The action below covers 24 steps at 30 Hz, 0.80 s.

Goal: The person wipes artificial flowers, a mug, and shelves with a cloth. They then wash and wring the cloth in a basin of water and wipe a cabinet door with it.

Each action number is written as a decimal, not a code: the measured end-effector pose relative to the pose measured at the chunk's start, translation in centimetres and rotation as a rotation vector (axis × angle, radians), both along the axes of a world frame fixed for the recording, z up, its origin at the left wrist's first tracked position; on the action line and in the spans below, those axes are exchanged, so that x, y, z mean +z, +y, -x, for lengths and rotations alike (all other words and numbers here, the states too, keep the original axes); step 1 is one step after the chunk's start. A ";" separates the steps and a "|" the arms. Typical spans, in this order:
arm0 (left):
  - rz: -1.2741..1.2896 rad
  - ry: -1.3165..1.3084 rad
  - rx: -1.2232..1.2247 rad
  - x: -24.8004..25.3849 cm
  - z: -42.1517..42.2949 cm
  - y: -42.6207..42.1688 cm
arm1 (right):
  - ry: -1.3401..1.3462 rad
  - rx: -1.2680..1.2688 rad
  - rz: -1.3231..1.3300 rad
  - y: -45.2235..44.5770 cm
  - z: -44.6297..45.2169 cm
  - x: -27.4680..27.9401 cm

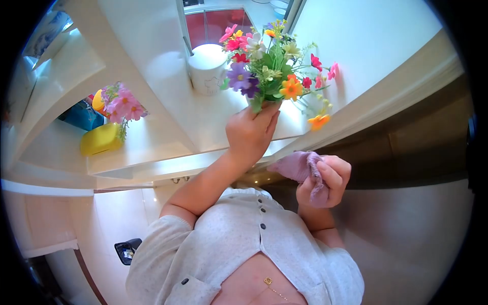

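Note:
My left hand (pixel 249 133) is closed around the base of a bunch of artificial-looking flowers (pixel 272 71) in pink, purple, white, orange and red. The fingers hide that base, so whether a pot is there cannot be seen. A white lidded container (pixel 207 70) with a small drawing stands on the shelf just left of the flowers. Lower right of the bunch, my right hand (pixel 328 180) grips a crumpled mauve cloth (pixel 297 166), part of which sticks out to the left. The cloth and the flowers are apart.
A white shelf (pixel 168 145) runs across the front. In its left compartment are pink flowers (pixel 123 105), a yellow object (pixel 101 140) and a blue box (pixel 84 117). Blue-and-white ware (pixel 48 33) sits upper left. A black bin (pixel 127 250) stands on the floor.

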State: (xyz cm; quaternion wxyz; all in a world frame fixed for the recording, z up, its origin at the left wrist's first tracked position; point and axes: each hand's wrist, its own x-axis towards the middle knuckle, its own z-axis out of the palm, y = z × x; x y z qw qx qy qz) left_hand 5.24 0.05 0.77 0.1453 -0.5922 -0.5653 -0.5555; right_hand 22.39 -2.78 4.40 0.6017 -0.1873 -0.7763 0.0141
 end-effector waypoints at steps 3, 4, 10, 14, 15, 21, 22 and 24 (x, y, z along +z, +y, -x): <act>0.067 -0.010 -0.077 -0.7 -0.7 -0.1 | -0.033 0.026 0.026 -0.2 0.5 -0.5; 0.067 -0.010 -0.081 -1.0 -0.8 -0.4 | -0.033 0.022 0.026 -0.1 0.8 -0.6; 0.518 -1.047 -0.595 -1.5 2.3 -2.0 | -0.025 -0.049 0.012 0.8 2.6 -0.4; 0.550 -1.526 -0.863 1.5 3.2 -2.4 | -0.014 -0.051 0.027 1.2 2.8 -0.1; 0.614 -1.477 -0.854 2.3 3.0 -2.1 | -0.012 -0.052 0.012 1.4 2.9 -0.2; 0.642 -1.303 -0.729 2.6 2.1 -1.2 | -0.013 -0.073 -0.026 1.7 3.4 0.2; 0.635 -1.315 -0.715 2.6 2.1 -1.2 | -0.014 -0.072 -0.024 1.7 3.5 0.1; 0.640 -1.438 -0.817 2.6 2.2 -1.1 | -0.006 -0.120 -0.079 1.6 3.8 -0.1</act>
